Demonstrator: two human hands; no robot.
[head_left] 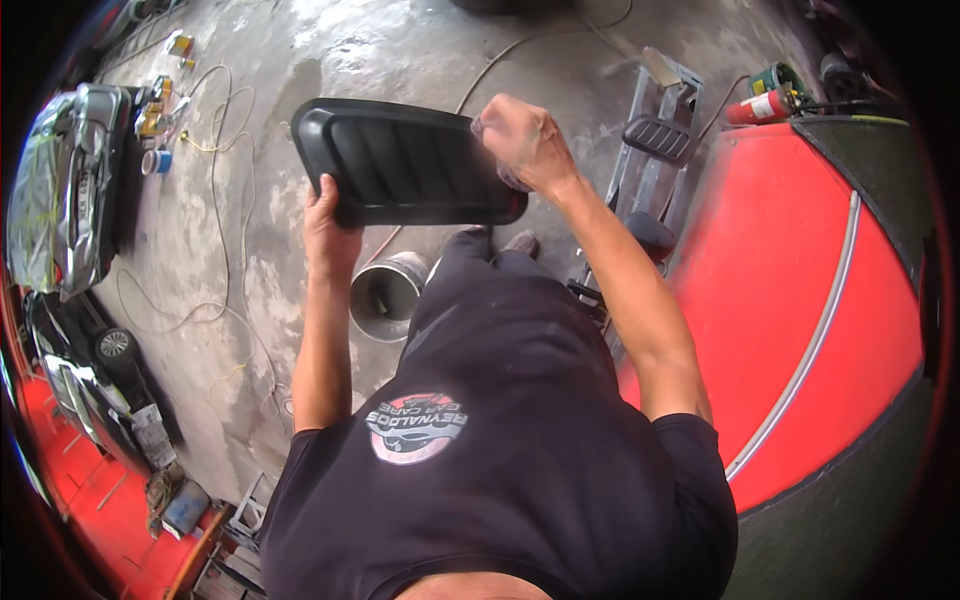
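Observation:
A black plastic louvered vent cover (pixel 405 165) is held up in front of me, tilted, with its ribbed face toward me. My left hand (pixel 331 222) grips its lower left edge, thumb over the face and fingers hidden behind. At the cover's right end, my right hand (pixel 527 142) is closed around a bunched purplish-grey rag (pixel 513 178). Motion blurs the right hand, and the rag shows only at its edges. Whether the rag presses on the cover at this instant is hard to tell.
A metal bucket (pixel 357 305) stands by my legs. To the right, a second louvered cover (pixel 658 138) lies on a grey stepladder (pixel 638 105), beside a large red panel (pixel 790 270). Cables (pixel 215 190) trail over the concrete floor. Left are a plastic-covered car (pixel 62 190) and a blue-banded can (pixel 156 162).

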